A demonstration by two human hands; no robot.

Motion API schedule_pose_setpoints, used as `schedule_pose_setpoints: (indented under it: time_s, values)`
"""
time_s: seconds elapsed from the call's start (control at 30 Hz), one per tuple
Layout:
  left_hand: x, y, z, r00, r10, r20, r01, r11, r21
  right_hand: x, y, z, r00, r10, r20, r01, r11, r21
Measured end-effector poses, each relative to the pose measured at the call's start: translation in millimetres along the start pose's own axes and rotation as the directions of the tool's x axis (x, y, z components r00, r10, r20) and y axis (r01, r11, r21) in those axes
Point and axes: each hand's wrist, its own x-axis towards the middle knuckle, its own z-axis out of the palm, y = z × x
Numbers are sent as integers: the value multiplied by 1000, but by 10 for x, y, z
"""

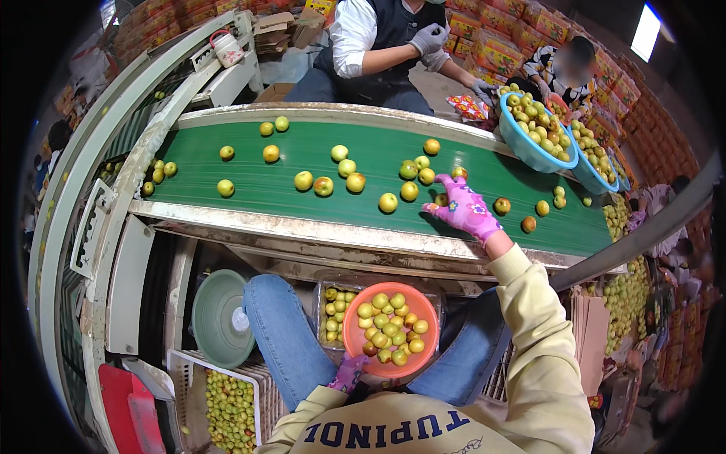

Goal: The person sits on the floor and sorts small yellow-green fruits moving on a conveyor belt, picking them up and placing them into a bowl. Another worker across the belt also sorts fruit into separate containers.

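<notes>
My right hand (462,207), in a pink flowered glove, reaches over the green conveyor belt (255,198) with thumb and fingers apart. One small round fruit (442,199), jujube-like, shows in the gap between them. Another blushed fruit (459,172) lies just beyond the fingertips. On the belt around it are several loose yellow-green fruits, some with brown-red patches. My left hand (349,371), gloved alike, grips the near-left rim of an orange plastic bowl (350,318). That bowl sits between my knees and holds several fruits (391,329).
Under the bowl is a lined box of fruit (334,312). Left of my leg are a green basin (215,318) and a white crate (266,391) with fruit. Blue basins (544,162) of fruit overhang the belt's far-right edge. A gloved co-worker (374,51) sits opposite; a metal bar (641,227) crosses at right.
</notes>
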Motion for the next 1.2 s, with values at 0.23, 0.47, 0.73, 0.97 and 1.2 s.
schedule_pose_setpoints:
  time_s: [0.23,0.47,0.73,0.97,1.2]
  values:
    - [393,-434,-370,988,116,98,-112,993,-48,130,52,138,979,-200,25,202,971,-129]
    - [414,-545,-451,993,118,-1,-118,993,8,-969,-550,41,954,-287,-92,290,792,536]
    - [358,-435,-399,995,94,21,-95,994,61,-1577,-750,677,888,-274,368,206,955,215]
    - [23,-103,-62,991,131,34,-132,989,59,-298,-119,-74,928,-78,-364,58,996,-66]
    - [460,-497,-340,981,192,-6,-191,981,35,82,457,-65,991,81,-105,-106,958,-267]
